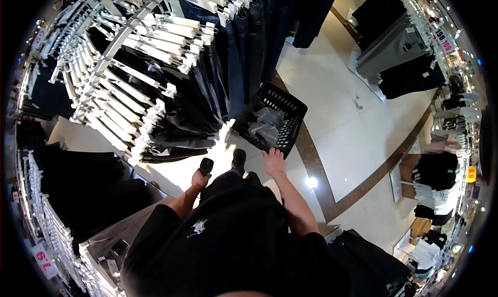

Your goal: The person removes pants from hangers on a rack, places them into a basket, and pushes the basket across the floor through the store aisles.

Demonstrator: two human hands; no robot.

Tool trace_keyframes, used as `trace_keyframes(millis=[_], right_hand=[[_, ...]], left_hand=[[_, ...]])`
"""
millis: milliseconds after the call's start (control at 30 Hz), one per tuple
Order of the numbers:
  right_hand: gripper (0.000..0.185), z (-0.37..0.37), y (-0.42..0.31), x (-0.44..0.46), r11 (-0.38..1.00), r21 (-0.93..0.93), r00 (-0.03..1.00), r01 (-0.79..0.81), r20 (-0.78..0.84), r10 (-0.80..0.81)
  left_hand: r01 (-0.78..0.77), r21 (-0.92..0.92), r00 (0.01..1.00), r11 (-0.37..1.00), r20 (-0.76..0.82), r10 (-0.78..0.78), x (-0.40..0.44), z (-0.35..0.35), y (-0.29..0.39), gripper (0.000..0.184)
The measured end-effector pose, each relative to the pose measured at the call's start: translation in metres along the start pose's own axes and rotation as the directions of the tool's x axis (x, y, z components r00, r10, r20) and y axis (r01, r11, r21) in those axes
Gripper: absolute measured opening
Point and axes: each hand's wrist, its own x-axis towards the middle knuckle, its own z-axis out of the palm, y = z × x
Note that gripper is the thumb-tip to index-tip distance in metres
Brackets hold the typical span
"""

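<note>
My left hand (199, 180) is wrapped round a black handheld device (206, 166) with a rounded head; its exact kind is not clear. On the other side, my right hand (274, 162) grips the near rim of a black plastic shopping basket (291, 103) with slotted walls. The basket is tilted in front of me, beside hanging dark trousers. Crumpled clear plastic (267, 126) lies inside it, and what the plastic may wrap cannot be made out. Dark jeans (239, 53) hang just beyond the basket.
A curved rack rail (111, 50) carries many white hangers (122, 107) with dark trousers on my left. More dark clothes (83, 188) hang lower left. Dark trousers (368, 260) are close on my right. Tiled floor (358, 141) with a brown band (317, 185) runs along the aisle.
</note>
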Motion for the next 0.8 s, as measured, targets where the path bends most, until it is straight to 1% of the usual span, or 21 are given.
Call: trace_keyframes(millis=[67,100,200,233,267,300,333,367,400,433,467,500,533,600,633,667,733,767,800], right_hand=[[0.052,-0.01,-0.002,0.007,1.0,-0.004,0.999,-0.022,0.026,0.022],[0.052,-0.012,-0.001,0.01,0.999,-0.008,0.999,-0.04,0.036,0.04],[0.052,-0.02,-0.002,0.022,0.997,-0.006,0.996,-0.082,0.043,0.082],[0.052,-0.019,0.0,0.025,0.996,-0.003,0.995,-0.09,0.035,0.09],[0.052,-0.02,0.002,0.031,0.995,0.0,0.995,-0.099,0.021,0.099],[0.053,-0.02,0.008,0.036,0.994,0.009,0.994,-0.107,0.032,0.107],[0.055,-0.027,0.01,0.038,0.99,0.061,0.991,-0.129,0.053,0.126],[0.054,-0.031,0.015,0.043,0.986,0.083,0.987,-0.143,0.08,0.137],[0.054,-0.033,0.02,0.049,0.982,0.107,0.984,-0.156,0.108,0.144],[0.054,-0.039,0.023,0.053,0.978,0.124,0.982,-0.166,0.109,0.153],[0.054,-0.043,0.027,0.057,0.975,0.14,0.981,-0.175,0.112,0.16],[0.054,-0.048,0.03,0.061,0.971,0.155,0.98,-0.182,0.115,0.165],[0.055,-0.049,0.034,0.063,0.97,0.171,0.983,-0.171,0.095,0.156],[0.056,-0.05,0.046,0.072,0.97,0.196,0.99,-0.142,0.053,0.134],[0.056,-0.047,0.053,0.077,0.966,0.222,0.991,-0.131,0.028,0.128],[0.056,-0.046,0.06,0.08,0.967,0.223,0.993,-0.122,0.026,0.119],[0.056,-0.046,0.074,0.095,0.97,0.227,0.996,-0.086,0.001,0.088],[0.057,-0.039,0.084,0.104,0.973,0.227,0.997,-0.051,-0.036,0.061],[0.058,-0.043,0.089,0.109,0.972,0.233,0.998,-0.04,-0.028,0.048]], left_hand=[[0.076,-0.097,0.997,0.992,0.041,-0.072,0.03,0.026,-0.035,0.048],[0.06,-0.118,0.998,0.991,0.041,-0.056,0.03,0.026,-0.03,0.046],[-0.059,0.044,0.991,0.997,0.121,0.053,0.032,0.017,-0.016,0.045],[-0.123,0.086,0.985,0.989,0.132,0.111,0.033,0.014,-0.009,0.043],[-0.084,0.173,0.984,0.981,0.172,0.054,0.033,0.01,-0.002,0.041],[-0.33,0.217,0.943,0.919,0.125,0.309,0.041,0.017,-0.021,0.042],[-0.306,0.181,0.95,0.935,0.115,0.289,0.034,0.009,-0.012,0.045],[-0.061,0.213,0.99,0.975,0.138,0.032,0.035,0.009,-0.002,0.048],[0.003,0.3,0.989,0.954,0.141,-0.048,0.042,0.012,-0.003,0.051],[0.034,0.234,0.987,0.972,0.145,-0.069,0.04,0.009,0.001,0.053],[0.026,0.227,0.993,0.974,0.109,-0.052,0.039,0.009,0.007,0.055],[0.001,0.201,0.996,0.979,0.089,-0.02,0.041,0.011,0.005,0.053],[0.042,0.182,0.993,0.982,0.099,-0.061,0.043,0.01,0.012,0.05],[0.037,0.147,0.992,0.988,0.116,-0.055,0.046,0.009,0.023,0.045],[0.02,0.088,0.993,0.996,0.116,-0.03,0.05,0.015,0.022,0.04],[-0.135,0.15,0.979,0.979,0.171,0.109,0.063,0.023,0.007,0.029],[-0.117,-0.055,0.991,0.992,0.058,0.12,0.04,0.018,0.052,0.024],[-0.05,-0.013,0.997,0.999,0.061,0.051,0.031,0.018,0.073,0.024],[0.02,0.028,0.998,0.999,0.061,-0.022,0.027,0.019,0.093,0.026]])
